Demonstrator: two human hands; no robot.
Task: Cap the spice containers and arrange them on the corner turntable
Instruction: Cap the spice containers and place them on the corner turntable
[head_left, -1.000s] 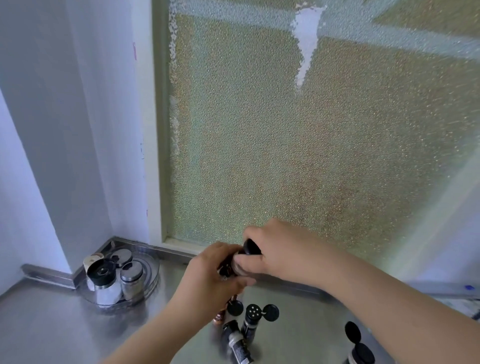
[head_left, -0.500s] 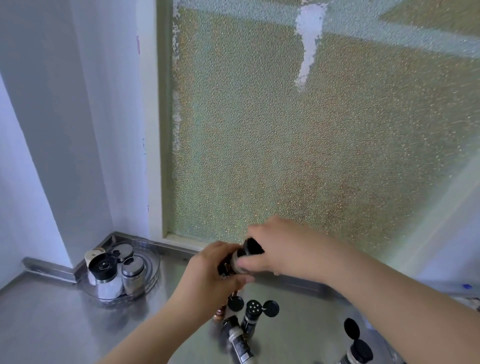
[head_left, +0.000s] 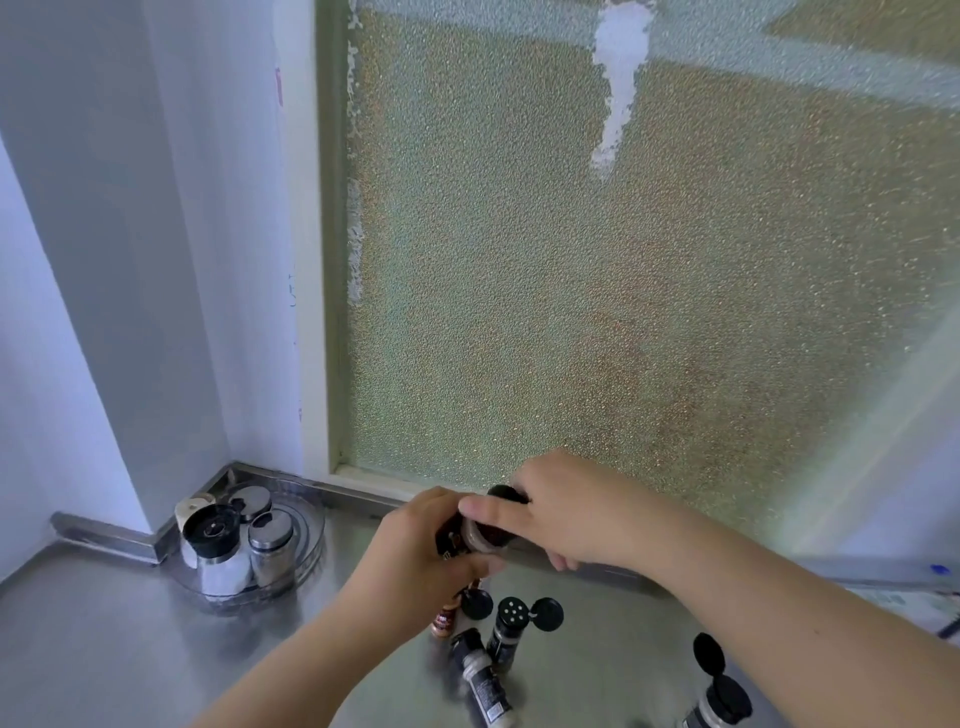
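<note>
My left hand grips a small spice jar held above the steel counter. My right hand holds the jar's black cap, with the thumb laid along its front. Below them several spice bottles stand or lie with flip lids open: one with a holed black top, a brown one, a lying one, and one at the lower right. The clear turntable sits in the left corner and carries a black-topped grinder and two steel-lidded shakers.
A frosted glass window rises behind the counter, with a metal upstand along its base. White walls close the left corner. Bare steel counter stretches at the lower left. Something with a blue mark lies at the right edge.
The view has shifted slightly. My right thumb has moved across the jar's top, and both hands stay on the jar in about the same place.
</note>
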